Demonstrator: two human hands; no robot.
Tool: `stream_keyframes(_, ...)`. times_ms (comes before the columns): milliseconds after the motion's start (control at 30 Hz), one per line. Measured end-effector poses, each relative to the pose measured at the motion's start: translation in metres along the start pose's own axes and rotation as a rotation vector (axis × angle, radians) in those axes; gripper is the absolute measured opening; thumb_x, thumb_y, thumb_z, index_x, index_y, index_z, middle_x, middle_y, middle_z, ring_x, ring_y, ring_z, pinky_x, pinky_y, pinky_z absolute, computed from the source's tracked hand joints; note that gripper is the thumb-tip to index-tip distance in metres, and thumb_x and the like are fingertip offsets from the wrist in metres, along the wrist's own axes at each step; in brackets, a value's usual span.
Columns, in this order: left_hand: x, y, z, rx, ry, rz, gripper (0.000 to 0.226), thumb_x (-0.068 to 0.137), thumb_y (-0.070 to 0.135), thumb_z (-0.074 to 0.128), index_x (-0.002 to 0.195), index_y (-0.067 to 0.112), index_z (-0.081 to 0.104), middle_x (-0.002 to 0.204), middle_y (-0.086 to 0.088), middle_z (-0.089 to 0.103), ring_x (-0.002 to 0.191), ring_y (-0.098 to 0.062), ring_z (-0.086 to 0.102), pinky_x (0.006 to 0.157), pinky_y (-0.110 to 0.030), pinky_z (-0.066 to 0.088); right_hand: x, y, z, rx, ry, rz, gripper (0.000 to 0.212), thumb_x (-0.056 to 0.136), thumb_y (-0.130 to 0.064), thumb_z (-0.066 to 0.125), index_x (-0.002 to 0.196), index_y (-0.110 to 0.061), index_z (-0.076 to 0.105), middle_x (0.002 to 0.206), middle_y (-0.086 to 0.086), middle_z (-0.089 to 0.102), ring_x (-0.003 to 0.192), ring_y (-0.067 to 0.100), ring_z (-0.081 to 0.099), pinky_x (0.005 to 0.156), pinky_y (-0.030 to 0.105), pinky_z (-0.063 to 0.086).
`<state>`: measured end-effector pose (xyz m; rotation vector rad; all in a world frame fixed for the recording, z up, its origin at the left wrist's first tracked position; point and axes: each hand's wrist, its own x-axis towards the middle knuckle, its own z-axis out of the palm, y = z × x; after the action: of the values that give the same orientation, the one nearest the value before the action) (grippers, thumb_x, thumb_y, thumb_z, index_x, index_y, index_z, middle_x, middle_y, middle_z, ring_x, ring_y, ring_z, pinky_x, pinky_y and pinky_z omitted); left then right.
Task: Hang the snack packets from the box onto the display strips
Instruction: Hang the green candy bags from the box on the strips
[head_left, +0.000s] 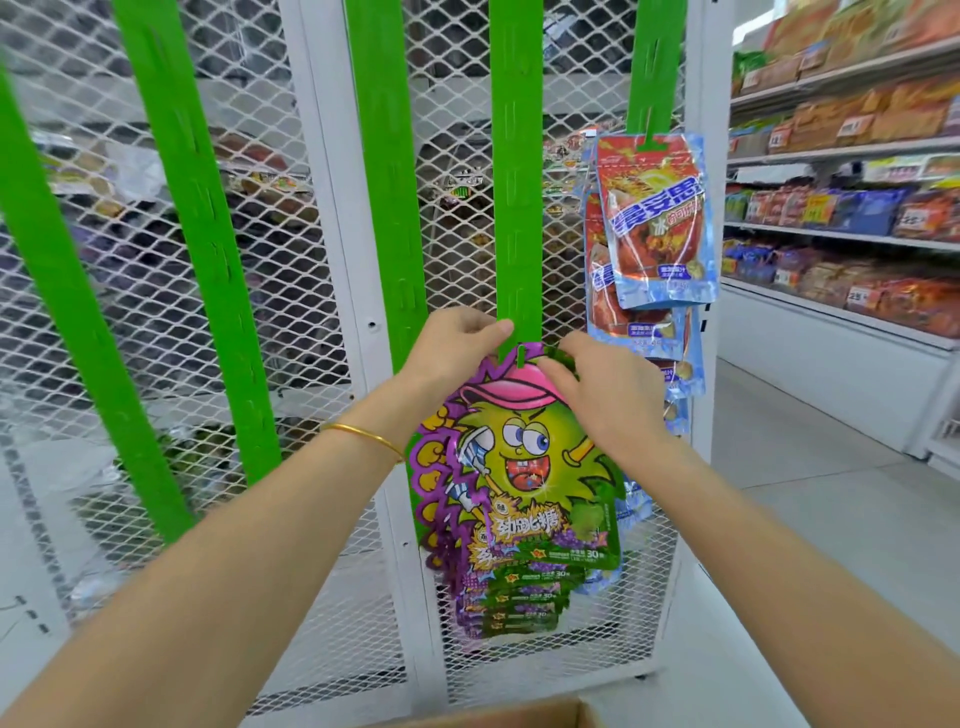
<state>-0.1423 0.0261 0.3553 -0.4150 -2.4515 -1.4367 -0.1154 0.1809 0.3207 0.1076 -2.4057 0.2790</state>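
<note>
I logged L hand (457, 338) pinching the green slotted plastic display strip (517, 208) at ctr. R hand (587, 384) pinched the top edge of the green-purple cartoon snack packet (519, 457), with the strip tab through its hang-hole. The packet hung at 6 o'clock of both hands, over like packets. A brown cardboard box (519, 719) sat at 6 o'clock, frame btm.

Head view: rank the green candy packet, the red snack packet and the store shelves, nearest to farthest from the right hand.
1. Green candy packet: pinched by the right hand.
2. Red snack packet: above, on the right strip.
3. Store shelves: across the aisle, far right.
</note>
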Motion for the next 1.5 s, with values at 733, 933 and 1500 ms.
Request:
stream_keyframes(733,-0.235,-0.238,0.059,0.234,-0.222,-0.218,0.028,0.088,0.004,0.054,0.114,0.012,0.061,0.118,0.000,0.058,0.115,-0.015,0.051,0.089,-0.015,0.034,-0.281,0.005,0.184,0.377,-1.097,0.119,0.038,0.088,-0.027,0.060,0.119,-0.007,0.050,0.117,0.013,0.059,0.103,0.023,0.057,0.085,0.029,0.042)
stream_keyframes(933,-0.248,-0.267,0.069,0.232,-0.272,-0.269,0.024,0.088,0.007,0.056,0.111,0.009,0.062,0.115,-0.006,0.061,0.107,-0.018,0.056,0.084,-0.013,0.034,-0.343,0.008,0.240,0.074,-1.357,0.130,0.074,0.077,-0.056,0.064,0.127,-0.007,0.039,0.125,0.019,0.054,0.115,0.034,0.052,0.087,0.037,0.044)
stream_keyframes(1500,-0.255,-0.271,0.065,0.193,-0.355,-0.341,0.027,0.089,0.010,0.056,0.115,0.012,0.059,0.117,-0.001,0.060,0.111,-0.013,0.053,0.092,-0.017,0.036,-0.307,0.014,0.216,0.661,-1.052,0.689,0.011,0.082,-0.010,0.068,0.087,-0.002,0.063,0.070,0.004,0.048,0.065,0.014,0.044,0.054,0.023,0.039)
